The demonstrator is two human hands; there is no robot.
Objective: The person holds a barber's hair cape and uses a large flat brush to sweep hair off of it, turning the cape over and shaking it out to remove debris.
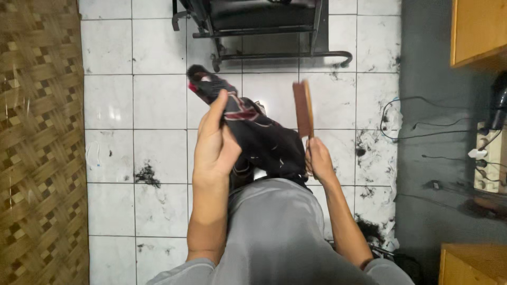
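My left hand (214,145) grips a dark cloth garment (256,134) with red and white trim, holding it up over the tiled floor; its far end hangs toward a black chair base. My right hand (318,161) holds a brown wooden brush (303,108) by its handle, upright, just right of the garment and close to its edge. White flecks dot the dark fabric. My grey-clad torso fills the lower middle of the view.
White floor tiles (111,158) carry clumps of dark hair clippings (147,176). A black metal chair base (264,31) stands at the top. A woven mat wall (39,148) runs along the left. Cables, a power strip (488,158) and wooden cabinets (478,29) sit at the right.
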